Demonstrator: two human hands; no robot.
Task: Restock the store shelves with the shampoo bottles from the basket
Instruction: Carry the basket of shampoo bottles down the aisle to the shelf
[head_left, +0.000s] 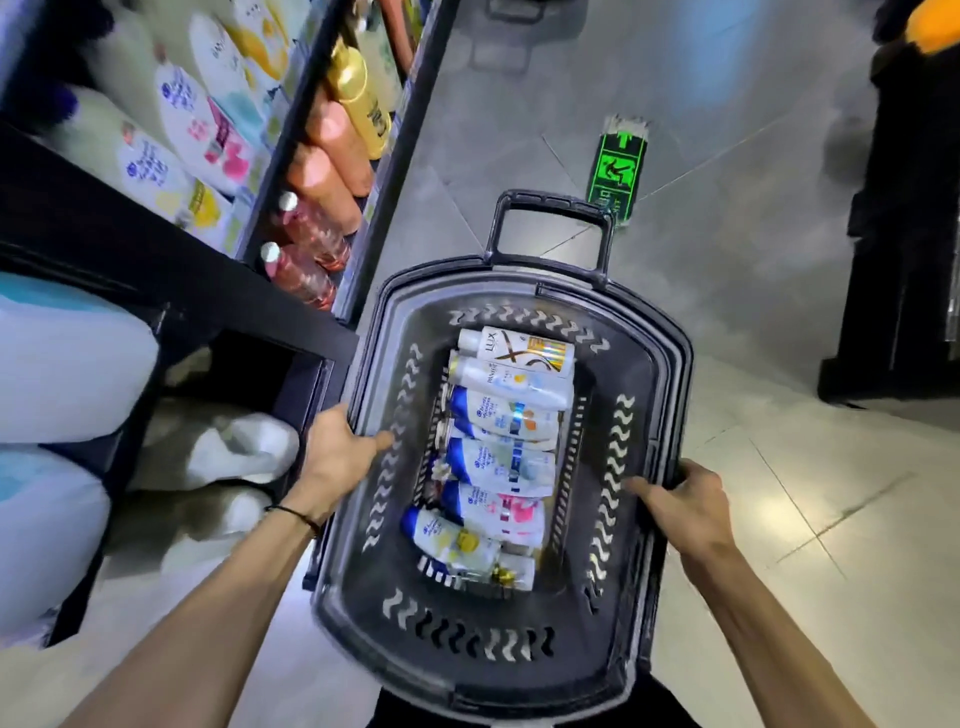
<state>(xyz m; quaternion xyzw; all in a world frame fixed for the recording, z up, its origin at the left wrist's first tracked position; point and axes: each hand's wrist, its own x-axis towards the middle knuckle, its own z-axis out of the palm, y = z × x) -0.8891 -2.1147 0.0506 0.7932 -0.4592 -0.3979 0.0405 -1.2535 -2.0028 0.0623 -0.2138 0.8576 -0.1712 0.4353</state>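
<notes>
Basket (670, 364): left hand (337, 452), right hand (685, 506), fingers (649, 491) gripping opposite rims. Shampoo bottles (498, 457) between, loose; an uneven lift would likely slide them.

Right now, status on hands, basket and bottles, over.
Left hand and right hand grip the basket by its side rims. Shampoo bottles lie in a row inside, none in hand. Shelf unit close on the left.

1. The basket (670, 364): dark moulded plastic, smooth with a dull sheen, its walls pierced by slots.
2. The bottles (504, 457) inside it: glossy white plastic, some labels with shiny foil strips.
3. The floor (779, 493), at 3 o'clock: smooth pale tiles, reflective.
4. The shelf (130, 228), at 9 o'clock: dark, matt.
5. The shelf bottles (322, 176), at 11 o'clock: smooth, glossy orange and gold plastic.
</notes>
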